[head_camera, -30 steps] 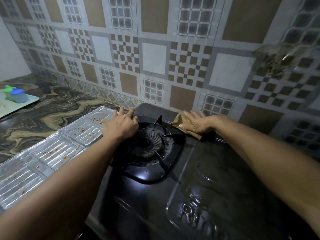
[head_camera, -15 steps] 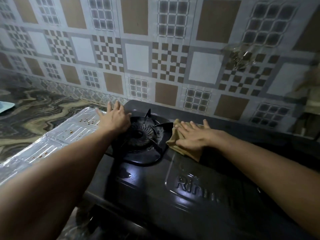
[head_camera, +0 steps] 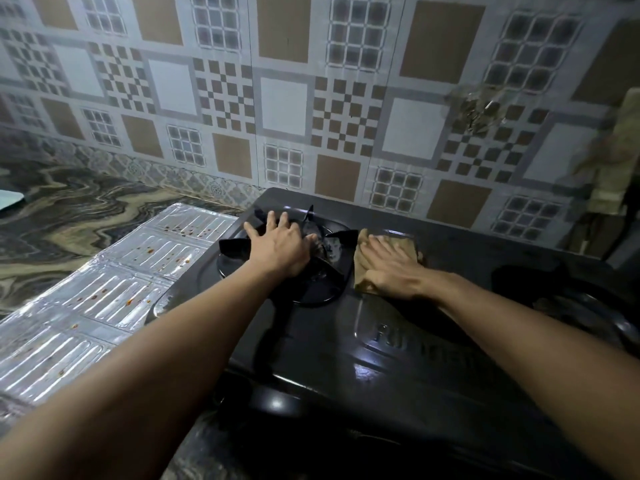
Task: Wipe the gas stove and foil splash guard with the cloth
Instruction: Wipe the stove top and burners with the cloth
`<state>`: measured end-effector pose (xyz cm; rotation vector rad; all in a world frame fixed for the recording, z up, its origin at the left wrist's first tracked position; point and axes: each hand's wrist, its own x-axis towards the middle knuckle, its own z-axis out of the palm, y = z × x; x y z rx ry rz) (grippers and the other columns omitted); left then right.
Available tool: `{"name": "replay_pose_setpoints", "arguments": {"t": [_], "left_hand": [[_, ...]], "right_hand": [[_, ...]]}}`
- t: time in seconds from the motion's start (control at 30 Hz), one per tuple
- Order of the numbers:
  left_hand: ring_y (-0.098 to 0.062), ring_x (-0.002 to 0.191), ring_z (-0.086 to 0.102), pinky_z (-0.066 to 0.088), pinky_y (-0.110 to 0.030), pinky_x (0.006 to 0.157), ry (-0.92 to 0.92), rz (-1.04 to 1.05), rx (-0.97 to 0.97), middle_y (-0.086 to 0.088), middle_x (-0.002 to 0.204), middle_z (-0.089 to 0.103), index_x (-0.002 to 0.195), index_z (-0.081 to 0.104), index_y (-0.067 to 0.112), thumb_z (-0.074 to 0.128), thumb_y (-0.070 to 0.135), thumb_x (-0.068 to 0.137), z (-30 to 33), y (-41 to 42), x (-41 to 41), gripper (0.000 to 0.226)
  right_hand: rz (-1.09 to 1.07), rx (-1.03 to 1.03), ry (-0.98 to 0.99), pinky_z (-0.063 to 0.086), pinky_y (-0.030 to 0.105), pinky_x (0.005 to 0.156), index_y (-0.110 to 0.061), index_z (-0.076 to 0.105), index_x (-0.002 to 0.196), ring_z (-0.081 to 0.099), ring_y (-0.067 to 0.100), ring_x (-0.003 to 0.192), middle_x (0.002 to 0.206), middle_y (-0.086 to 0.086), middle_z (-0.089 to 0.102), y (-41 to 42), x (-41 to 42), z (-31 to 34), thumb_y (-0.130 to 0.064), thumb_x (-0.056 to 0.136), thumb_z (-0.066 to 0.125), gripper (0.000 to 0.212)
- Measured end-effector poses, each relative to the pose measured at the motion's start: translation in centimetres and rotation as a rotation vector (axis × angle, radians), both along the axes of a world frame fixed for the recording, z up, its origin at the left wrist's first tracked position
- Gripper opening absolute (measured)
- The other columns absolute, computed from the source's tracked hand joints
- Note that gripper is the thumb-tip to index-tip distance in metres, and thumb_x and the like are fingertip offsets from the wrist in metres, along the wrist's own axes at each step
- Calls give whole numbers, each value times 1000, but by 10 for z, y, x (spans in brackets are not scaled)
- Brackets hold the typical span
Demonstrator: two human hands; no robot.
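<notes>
A black gas stove fills the lower middle of the head view. My left hand rests flat, fingers spread, on the left burner's pan support. My right hand presses a tan cloth flat onto the stove top, just right of that burner. A silver foil splash guard lies flat on the counter to the left of the stove, dotted with reddish spatter.
A patterned tile wall rises right behind the stove. The marbled counter stretches off to the left. The right burner sits dark at the right edge. Cloth-like things hang at the far right.
My right hand has slid the cloth from the back of the stove toward me beside the left burner. My left hand has shifted further onto the pan support. The view has swung right.
</notes>
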<state>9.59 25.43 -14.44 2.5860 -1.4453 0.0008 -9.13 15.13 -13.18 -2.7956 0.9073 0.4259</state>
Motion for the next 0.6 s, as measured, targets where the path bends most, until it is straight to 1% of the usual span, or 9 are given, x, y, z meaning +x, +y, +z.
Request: {"name": "replay_pose_setpoints", "arguments": {"t": [0.07,0.13,0.2,0.33,0.37,0.4,0.47,0.5,0.6], "left_hand": [[-32,149,6,5,-70,110,9,9,-28,-12,159,22,132,53,9,26,50,100,1,-1,0,58],[-34,148,5,5,-68,112,27,41,-54,-14,159,20,131,53,8,26,47,100,2,0,0,57],[-36,148,6,5,-67,112,18,105,-70,-16,158,22,130,54,6,26,48,99,2,3,-2,59],[-37,141,25,17,-63,112,35,180,-66,-20,146,41,125,58,3,28,52,96,12,8,-1,65],[-38,142,23,17,-62,112,55,174,-50,-21,147,40,128,56,2,28,53,95,14,11,2,67],[-37,145,17,14,-63,113,61,164,-15,-21,151,33,132,53,1,26,55,95,16,14,5,70],[-35,149,-1,1,-67,111,44,140,89,-16,160,17,143,41,4,19,57,97,13,21,9,73],[-32,149,-6,-4,-68,111,38,124,117,-12,161,12,146,36,6,16,57,97,10,23,11,73],[-28,150,-6,-7,-68,111,47,107,86,-8,162,12,149,31,7,9,57,98,3,23,13,75]], "right_hand": [[30,7,0,-11,41,120,-11,-13,152,-23,21,146,159,9,-24,27,-14,-4,-51,93,25,81],[68,21,-14,-12,40,120,-14,-14,152,-26,17,145,158,2,-26,55,-28,-7,-67,82,17,94],[57,1,-50,-10,41,120,-14,-11,153,-25,15,145,159,-2,-21,68,-34,-10,-79,81,13,101],[-50,-58,-99,-6,42,121,-10,-5,154,-17,18,148,162,7,-13,56,-19,-13,-69,91,10,88],[-64,-73,-102,-6,42,121,-10,-6,154,-16,19,148,162,8,-13,55,-16,-14,-67,92,9,86],[-67,-86,-107,-6,42,121,-10,-6,154,-17,19,148,162,7,-14,55,-15,-16,-65,93,9,83],[-59,-95,-109,-7,41,121,-12,-7,154,-17,18,148,162,7,-15,62,-18,-19,-62,96,9,78],[-54,-96,-110,-7,41,121,-12,-7,154,-18,18,148,162,7,-15,69,-21,-19,-61,96,10,77],[-27,-100,-123,-9,41,121,-12,-9,153,-22,15,146,161,6,-18,97,-31,-19,-62,95,12,79]]}}
